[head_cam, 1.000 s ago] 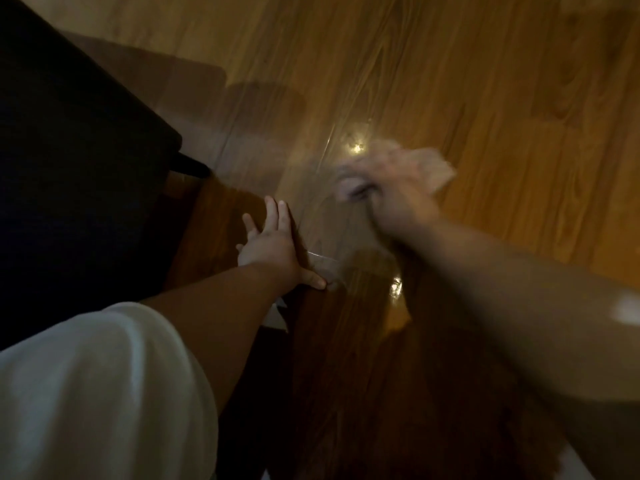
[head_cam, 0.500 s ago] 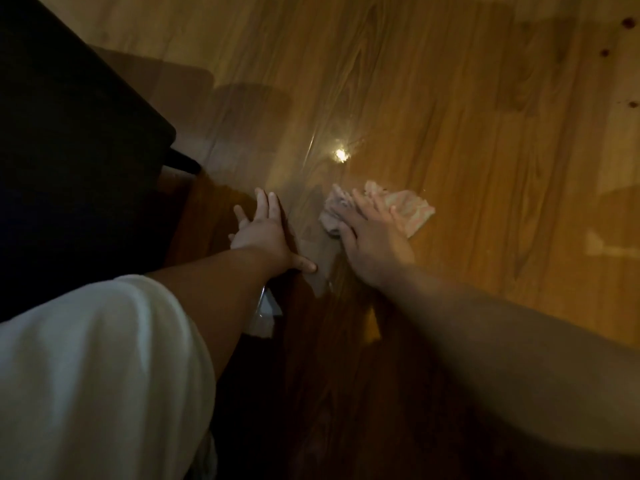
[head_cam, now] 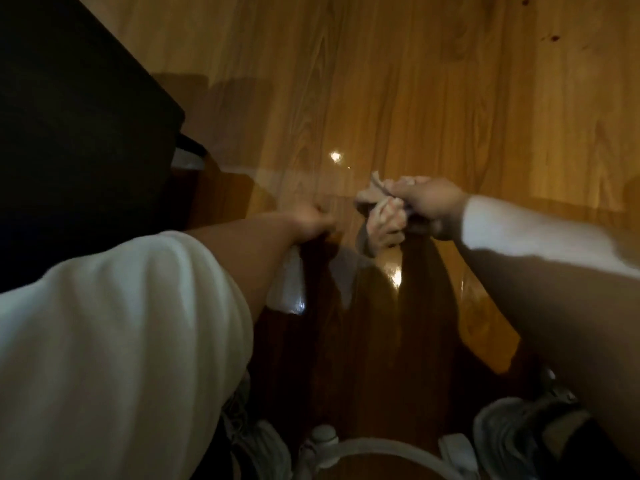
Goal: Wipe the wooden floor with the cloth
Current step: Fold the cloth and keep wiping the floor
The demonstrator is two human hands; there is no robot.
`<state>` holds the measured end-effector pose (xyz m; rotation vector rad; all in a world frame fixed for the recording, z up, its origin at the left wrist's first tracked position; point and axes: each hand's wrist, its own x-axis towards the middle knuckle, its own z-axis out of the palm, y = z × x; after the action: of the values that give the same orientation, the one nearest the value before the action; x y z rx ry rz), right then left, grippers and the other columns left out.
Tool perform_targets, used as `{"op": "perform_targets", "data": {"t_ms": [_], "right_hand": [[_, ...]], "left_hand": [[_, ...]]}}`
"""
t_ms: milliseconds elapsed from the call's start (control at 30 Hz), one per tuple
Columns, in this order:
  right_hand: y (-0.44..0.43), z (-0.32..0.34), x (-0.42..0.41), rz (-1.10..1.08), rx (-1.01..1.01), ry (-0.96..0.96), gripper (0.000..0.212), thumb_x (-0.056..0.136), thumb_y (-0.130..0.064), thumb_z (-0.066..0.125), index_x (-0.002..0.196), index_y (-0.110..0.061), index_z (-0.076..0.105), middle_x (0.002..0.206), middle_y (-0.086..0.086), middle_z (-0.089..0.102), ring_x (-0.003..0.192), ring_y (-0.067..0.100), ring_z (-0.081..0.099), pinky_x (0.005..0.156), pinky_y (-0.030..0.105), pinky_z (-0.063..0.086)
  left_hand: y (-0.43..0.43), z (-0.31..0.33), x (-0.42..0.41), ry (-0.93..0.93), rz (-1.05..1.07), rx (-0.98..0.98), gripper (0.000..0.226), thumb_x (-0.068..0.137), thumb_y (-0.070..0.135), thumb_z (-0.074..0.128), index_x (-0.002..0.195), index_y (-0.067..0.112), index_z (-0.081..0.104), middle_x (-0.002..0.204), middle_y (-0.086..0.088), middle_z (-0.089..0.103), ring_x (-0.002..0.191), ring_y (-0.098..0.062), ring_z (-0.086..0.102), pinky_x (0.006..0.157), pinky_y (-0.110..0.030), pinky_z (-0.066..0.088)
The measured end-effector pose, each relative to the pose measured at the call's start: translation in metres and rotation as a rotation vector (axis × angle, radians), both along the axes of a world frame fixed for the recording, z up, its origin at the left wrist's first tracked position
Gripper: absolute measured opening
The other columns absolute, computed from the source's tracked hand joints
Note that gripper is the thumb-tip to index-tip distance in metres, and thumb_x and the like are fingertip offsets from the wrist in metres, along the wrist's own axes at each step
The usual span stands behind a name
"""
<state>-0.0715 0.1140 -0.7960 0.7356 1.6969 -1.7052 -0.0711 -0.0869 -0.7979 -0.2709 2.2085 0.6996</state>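
The glossy wooden floor (head_cam: 398, 81) fills the head view. My right hand (head_cam: 427, 206) grips a bunched pale cloth (head_cam: 375, 195) at the centre, just above the boards. The shiny floor below mirrors that hand and cloth. My left hand (head_cam: 311, 218) rests on the floor a little to the left of the cloth, apart from it; it is blurred and its fingers are mostly hidden behind the wrist. White sleeves cover both upper arms.
A large black piece of furniture (head_cam: 86, 133) stands at the left, close to my left arm. Grey shoes (head_cam: 519, 438) and a white curved object (head_cam: 349, 448) lie at the bottom edge. Small dark spots (head_cam: 554, 38) mark the floor at the top right.
My right hand went from pressing the cloth flat on the floor to gripping it bunched up. The view has pulled back and tilted down, bringing the shoes into sight.
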Motion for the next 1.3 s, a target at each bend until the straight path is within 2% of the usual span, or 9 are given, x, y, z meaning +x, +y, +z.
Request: {"op": "perform_targets", "data": {"t_ms": [133, 333, 567, 667, 900, 1000, 1100, 1167, 1300], "right_hand": [[0.003, 0.029, 0.024, -0.017, -0.265, -0.068, 0.019, 0.1, -0.031, 0.046, 0.084, -0.024, 0.053, 0.064, -0.006, 0.052, 0.054, 0.005, 0.045, 0.059, 0.023, 0.039], [0.06, 0.059, 0.047, -0.086, -0.224, -0.049, 0.009, 0.096, -0.025, 0.052, 0.102, -0.024, 0.059, 0.088, -0.002, 0.061, 0.079, 0.011, 0.057, 0.065, 0.025, 0.05], [0.114, 0.093, 0.048, -0.016, 0.022, -0.07, 0.008, 0.09, -0.014, 0.057, 0.086, -0.021, 0.057, 0.084, -0.002, 0.059, 0.082, 0.013, 0.057, 0.069, 0.028, 0.046], [0.106, 0.103, 0.039, -0.049, 0.065, 0.032, 0.009, 0.09, -0.018, 0.055, 0.086, -0.023, 0.06, 0.095, -0.004, 0.065, 0.087, 0.012, 0.059, 0.085, 0.035, 0.04], [0.086, 0.123, 0.011, -0.213, 0.036, 0.112, 0.026, 0.092, -0.013, 0.06, 0.116, -0.022, 0.056, 0.125, 0.0, 0.062, 0.099, 0.013, 0.063, 0.091, 0.031, 0.046], [0.083, 0.143, -0.001, -0.293, 0.025, 0.188, 0.055, 0.094, -0.008, 0.056, 0.143, -0.025, 0.038, 0.124, 0.003, 0.062, 0.102, 0.018, 0.063, 0.084, 0.033, 0.048], [0.084, 0.157, -0.012, -0.272, 0.08, 0.215, 0.044, 0.092, -0.007, 0.057, 0.135, -0.015, 0.052, 0.123, 0.003, 0.062, 0.098, 0.013, 0.061, 0.084, 0.026, 0.048], [0.088, 0.157, -0.017, -0.242, 0.112, 0.242, 0.045, 0.087, -0.004, 0.063, 0.131, -0.012, 0.057, 0.117, 0.004, 0.062, 0.097, 0.013, 0.061, 0.085, 0.025, 0.049], [0.096, 0.144, -0.013, 0.109, 0.593, 0.298, 0.017, 0.089, -0.011, 0.06, 0.104, -0.014, 0.069, 0.1, 0.004, 0.066, 0.087, 0.016, 0.06, 0.081, 0.031, 0.049]], "left_hand": [[0.047, 0.032, -0.005, -0.183, 0.431, 0.42, 0.049, 0.095, 0.058, 0.039, 0.105, 0.016, 0.062, 0.094, -0.01, 0.064, 0.08, -0.02, 0.058, 0.067, -0.028, 0.043], [0.11, 0.064, -0.006, -0.179, 0.426, 0.51, 0.017, 0.1, 0.027, 0.046, 0.108, 0.017, 0.057, 0.091, -0.004, 0.058, 0.076, -0.013, 0.055, 0.065, -0.025, 0.05], [0.155, 0.093, -0.014, -0.077, 0.494, 0.739, 0.06, 0.09, 0.037, 0.062, 0.142, 0.033, 0.034, 0.117, -0.007, 0.065, 0.096, -0.024, 0.07, 0.075, -0.04, 0.058], [0.148, 0.095, -0.015, -0.154, 0.39, 0.709, 0.085, 0.08, 0.031, 0.075, 0.147, 0.033, 0.023, 0.103, -0.006, 0.067, 0.074, -0.017, 0.072, 0.062, -0.033, 0.056], [0.126, 0.095, -0.044, -0.026, 0.39, 0.685, 0.029, 0.097, 0.006, 0.04, 0.103, 0.026, 0.059, 0.102, -0.002, 0.066, 0.078, -0.014, 0.064, 0.054, -0.025, 0.054], [0.121, 0.119, -0.062, -0.006, 0.36, 0.745, 0.007, 0.089, 0.016, 0.061, 0.093, 0.017, 0.067, 0.093, -0.003, 0.071, 0.081, -0.014, 0.067, 0.063, -0.024, 0.055], [0.113, 0.129, -0.08, 0.144, -0.095, 0.394, 0.026, 0.07, 0.018, 0.081, 0.093, 0.011, 0.07, 0.092, -0.005, 0.072, 0.084, -0.016, 0.068, 0.073, -0.029, 0.058], [0.118, 0.129, -0.09, 0.327, -0.277, 0.182, 0.011, 0.08, 0.024, 0.074, 0.086, 0.016, 0.069, 0.081, -0.001, 0.068, 0.068, -0.011, 0.062, 0.053, -0.019, 0.052], [0.136, 0.123, -0.108, 0.331, -0.309, 0.257, 0.011, 0.089, 0.032, 0.061, 0.084, 0.024, 0.068, 0.082, 0.005, 0.065, 0.072, -0.007, 0.059, 0.051, -0.014, 0.045]]}}
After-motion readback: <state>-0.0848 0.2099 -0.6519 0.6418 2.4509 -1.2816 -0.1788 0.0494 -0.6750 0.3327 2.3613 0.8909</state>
